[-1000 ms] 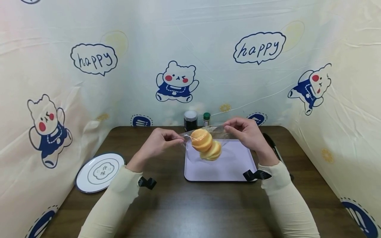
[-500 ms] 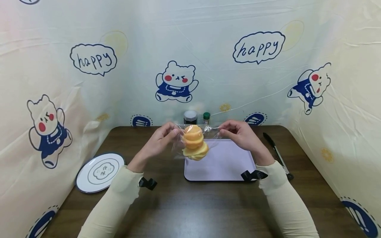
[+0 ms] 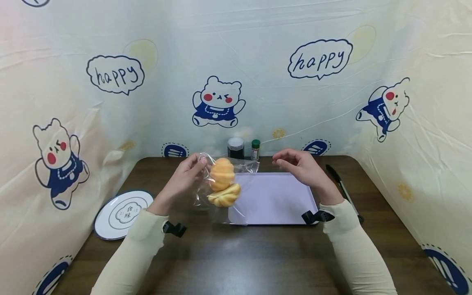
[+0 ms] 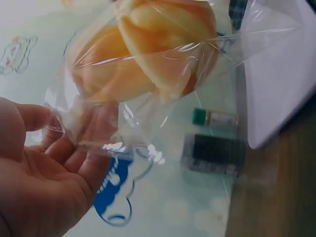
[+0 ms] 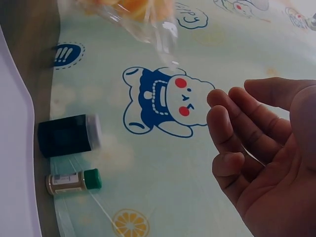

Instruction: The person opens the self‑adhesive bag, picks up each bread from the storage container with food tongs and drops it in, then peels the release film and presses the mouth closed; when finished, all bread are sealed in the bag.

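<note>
My left hand (image 3: 186, 174) pinches the edge of a clear plastic bag (image 3: 248, 165) between thumb and fingers. Inside it are two ridged yellow-orange pieces that look like small breads (image 3: 222, 172), one above the other. In the head view the bag hangs over the left end of a lilac tray (image 3: 276, 200). The left wrist view shows the breads (image 4: 163, 44) close up beyond the left fingers. My right hand (image 3: 300, 166) is apart from the bag, over the tray's far right side. Its fingers are loosely bent, with nothing between them and the thumb.
A white plate (image 3: 105, 221) with a dark rim lies at the table's left. A dark jar (image 3: 236, 149) and a green-capped bottle (image 3: 255, 150) stand at the back. To the right, a long black-handled utensil (image 3: 341, 188) lies partly behind the right forearm.
The right hand has let go of the bag's edge. My left hand has drawn the bag and breads leftward, and the bag now hangs lower over the tray's left end.
</note>
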`<state>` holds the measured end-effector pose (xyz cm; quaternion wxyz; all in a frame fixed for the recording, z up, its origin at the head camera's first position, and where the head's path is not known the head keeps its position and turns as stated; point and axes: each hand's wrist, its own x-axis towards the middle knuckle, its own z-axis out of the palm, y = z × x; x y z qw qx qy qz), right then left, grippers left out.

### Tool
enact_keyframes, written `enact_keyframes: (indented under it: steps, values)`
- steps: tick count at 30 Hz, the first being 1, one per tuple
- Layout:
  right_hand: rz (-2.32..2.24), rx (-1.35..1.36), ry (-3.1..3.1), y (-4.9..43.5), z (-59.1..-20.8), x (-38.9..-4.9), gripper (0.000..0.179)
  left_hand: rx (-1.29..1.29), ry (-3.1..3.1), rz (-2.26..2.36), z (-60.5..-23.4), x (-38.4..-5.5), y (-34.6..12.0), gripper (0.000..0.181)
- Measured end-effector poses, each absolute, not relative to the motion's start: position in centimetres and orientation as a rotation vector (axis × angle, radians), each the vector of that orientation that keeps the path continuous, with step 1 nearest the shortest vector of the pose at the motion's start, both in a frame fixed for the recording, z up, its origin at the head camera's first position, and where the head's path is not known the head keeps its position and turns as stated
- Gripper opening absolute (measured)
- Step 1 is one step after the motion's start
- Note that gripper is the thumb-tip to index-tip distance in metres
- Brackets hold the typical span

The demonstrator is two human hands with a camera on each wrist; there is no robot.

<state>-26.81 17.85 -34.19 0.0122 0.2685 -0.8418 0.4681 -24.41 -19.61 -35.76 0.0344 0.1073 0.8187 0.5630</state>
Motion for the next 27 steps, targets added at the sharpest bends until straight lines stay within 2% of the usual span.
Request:
enact_keyframes:
  steps: [15, 27]
  values:
    - [1.428, 0.75, -2.694, 19.2, -34.3, -26.8, 0.026, -0.123, 2.407, 1.664, -40.1, -26.5, -24.3, 0.036]
    - [1.406, 0.755, -2.684, 19.7, -34.3, -26.8, 0.024, -0.207, 2.398, 1.577, -43.9, -28.4, -26.0, 0.038]
